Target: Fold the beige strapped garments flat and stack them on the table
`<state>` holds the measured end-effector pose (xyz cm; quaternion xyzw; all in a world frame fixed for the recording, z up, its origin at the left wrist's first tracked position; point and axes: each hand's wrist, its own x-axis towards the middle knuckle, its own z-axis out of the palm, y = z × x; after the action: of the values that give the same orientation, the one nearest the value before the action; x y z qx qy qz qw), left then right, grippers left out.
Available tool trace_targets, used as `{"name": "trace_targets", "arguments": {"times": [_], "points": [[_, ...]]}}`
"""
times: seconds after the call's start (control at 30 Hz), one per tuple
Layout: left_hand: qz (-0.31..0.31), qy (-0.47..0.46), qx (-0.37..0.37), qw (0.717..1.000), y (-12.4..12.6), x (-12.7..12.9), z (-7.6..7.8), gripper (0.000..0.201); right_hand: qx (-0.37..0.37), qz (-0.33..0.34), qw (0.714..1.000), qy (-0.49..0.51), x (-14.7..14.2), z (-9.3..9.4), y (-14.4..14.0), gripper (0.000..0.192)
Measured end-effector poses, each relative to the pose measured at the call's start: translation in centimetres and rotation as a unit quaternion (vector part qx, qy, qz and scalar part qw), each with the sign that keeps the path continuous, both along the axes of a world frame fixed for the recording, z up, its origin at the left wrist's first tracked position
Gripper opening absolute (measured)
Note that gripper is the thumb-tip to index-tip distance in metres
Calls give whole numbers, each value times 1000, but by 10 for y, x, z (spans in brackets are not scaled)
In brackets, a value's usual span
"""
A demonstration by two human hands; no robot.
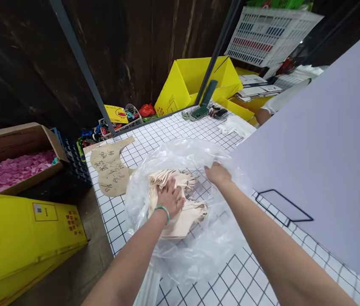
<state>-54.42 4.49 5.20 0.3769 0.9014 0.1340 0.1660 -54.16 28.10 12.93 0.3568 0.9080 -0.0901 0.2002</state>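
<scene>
A stack of cut beige fabric pieces (180, 221) lies inside a transparent plastic bag (199, 250) spread over the table. My left hand (170, 198), with a green bangle at its wrist, presses flat on the stack, fingers apart. To the right, my right hand (218, 173) is closed at the far right part of the bag, its fingers bent round the thin plastic. The far ends of the fabric pieces are fanned and ragged. Left of the bag, a brown paper pattern (110, 168) with handwriting rests on the table.
The white table (180, 123) has a black grid. Phones (200, 112) and white cloth (235, 126) sit at its far side. Yellow boxes (195, 76), a carton of pink pieces (14, 170) and a yellow bin (30, 242) surround it. A pale panel (320, 140) stands at right.
</scene>
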Motion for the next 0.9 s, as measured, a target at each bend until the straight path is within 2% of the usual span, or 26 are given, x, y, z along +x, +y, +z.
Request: {"name": "trace_targets", "arguments": {"times": [0.13,0.27,0.37,0.43,0.5,0.57,0.63,0.7,0.77,0.83,0.9], "points": [[19,-9,25,999,3,-21,12,60,-62,99,993,29,-21,-12,-54,42],[26,28,58,998,-3,-53,18,36,-94,187,976,57,-37,-26,-93,36],[19,46,62,997,-10,-58,16,35,-72,178,979,64,-49,-28,-99,33],[33,72,97,992,-16,-50,13,43,-52,161,983,73,-53,-25,-98,34],[59,91,141,984,-22,-41,10,40,-37,155,983,91,-49,-21,-102,37],[67,88,161,981,-29,-38,9,37,-27,170,978,119,-34,-18,-112,42],[33,82,146,985,-37,-43,8,40,-32,213,965,147,-7,-21,-128,43],[-18,82,99,991,-43,-54,8,46,-47,290,942,162,30,-33,-142,45],[-58,63,26,996,-49,-65,6,52,-45,363,919,150,67,-49,-152,55],[-78,33,-33,996,-52,-73,3,60,-19,354,928,116,94,-60,-158,64],[-91,19,-51,994,-53,-75,-1,66,11,319,943,95,102,-62,-163,67]]}}
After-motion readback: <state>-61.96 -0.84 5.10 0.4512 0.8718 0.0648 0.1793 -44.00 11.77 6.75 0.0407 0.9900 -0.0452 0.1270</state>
